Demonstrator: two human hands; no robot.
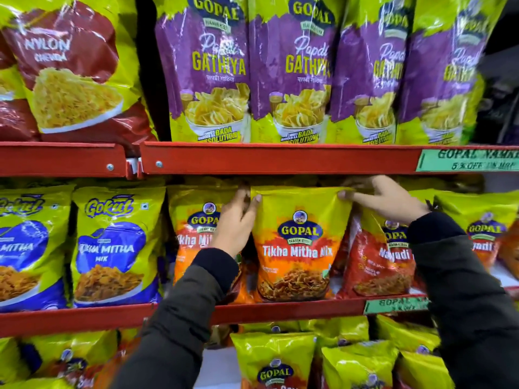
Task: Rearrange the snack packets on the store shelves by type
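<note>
**Two hands on one Tikha Mitha Mix packet, middle shelf**

Both hands pinch the top corners of the Gopal Tikha Mitha Mix packet [297,242]: left hand [237,220] at the upper-left edge, right hand [382,197] at the upper-right seal. Packet stands upright on the red middle shelf [280,307], between a matching packet [193,234] and a red Gopal packet [376,262]. Likely light, air-puffed, contents crushable. Glossy film looks slippery and crinkly; the flat top seal is the stiffest place to hold.
</note>
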